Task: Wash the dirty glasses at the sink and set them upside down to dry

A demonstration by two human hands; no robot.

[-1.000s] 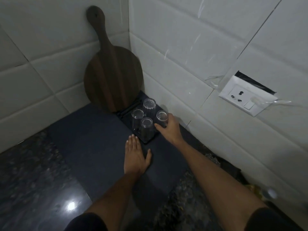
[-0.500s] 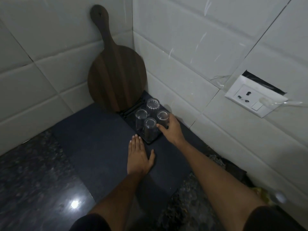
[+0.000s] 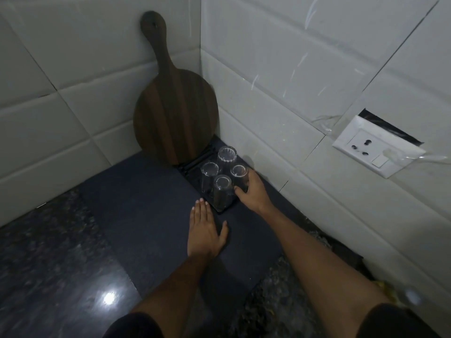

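While your left hand (image 3: 204,228) stays flat and open on the counter (image 3: 136,203), your right hand (image 3: 251,189) remains wrapped around the right-hand glass (image 3: 238,175) among four on the dark tray (image 3: 227,208), unchanged, so setting down seems nearly finished.

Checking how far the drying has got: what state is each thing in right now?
Four glasses: upside down, clustered on the dark tray.
Right hand: wrapped around the rightmost glass.
Left hand: flat on the dark mat.
Cutting board: upright, leaning in the corner.
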